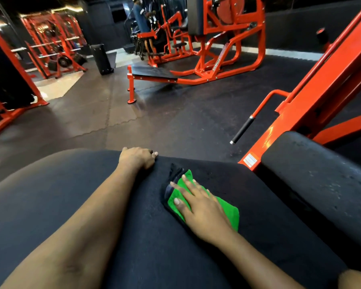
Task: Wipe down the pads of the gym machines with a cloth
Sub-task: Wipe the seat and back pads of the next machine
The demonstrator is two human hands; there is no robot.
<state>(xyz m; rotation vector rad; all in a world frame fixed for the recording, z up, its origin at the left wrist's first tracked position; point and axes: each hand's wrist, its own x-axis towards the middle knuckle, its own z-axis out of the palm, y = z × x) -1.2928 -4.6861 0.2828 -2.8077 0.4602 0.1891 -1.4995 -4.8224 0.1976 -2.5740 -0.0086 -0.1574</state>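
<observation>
A wide black pad point(75, 205) fills the lower half of the view. My right hand point(198, 203) lies flat with straight fingers on a green cloth point(227, 211) with a dark edge, pressing it onto the pad right of centre. My left hand point(139, 158) holds the pad's far edge, its fingers curled over the rim. A second black pad point(317, 180), dusty and speckled, lies at the right.
An orange machine frame point(321, 80) with a black-gripped handle point(243, 128) rises at the right. Across the dark rubber floor point(154, 122) stand an orange bench point(152, 73), more orange machines and a rack at the left. A person point(141, 17) stands far back.
</observation>
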